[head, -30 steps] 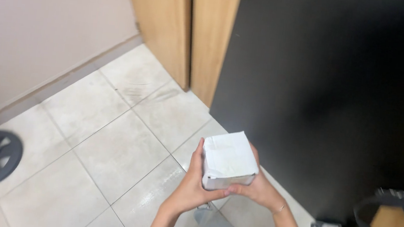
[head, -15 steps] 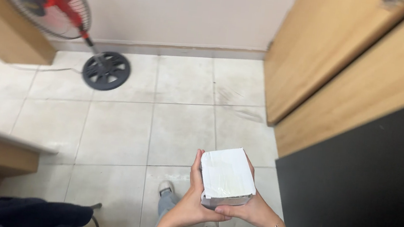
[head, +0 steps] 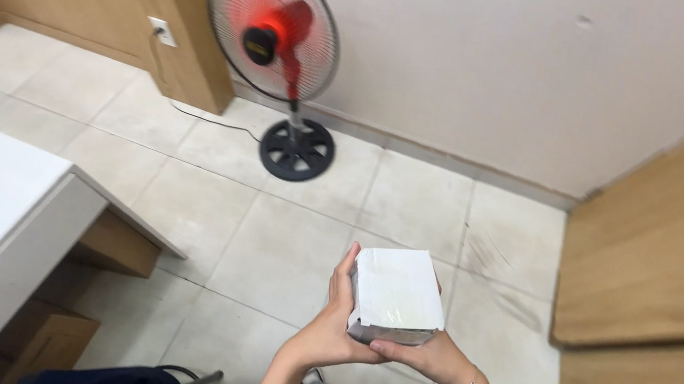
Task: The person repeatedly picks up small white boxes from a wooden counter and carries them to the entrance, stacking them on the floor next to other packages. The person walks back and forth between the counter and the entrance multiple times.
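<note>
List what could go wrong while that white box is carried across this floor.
The white box rests only on fingertips of the left hand and right hand, so it might slip. The fan has a cord lying across the tiles, a possible trip. The desk corner juts close by.

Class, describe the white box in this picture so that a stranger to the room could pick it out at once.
Start at the red standing fan by the far wall and come down the tiled floor to the two hands. The white box sits between the left hand and right hand: the only held thing.
</note>
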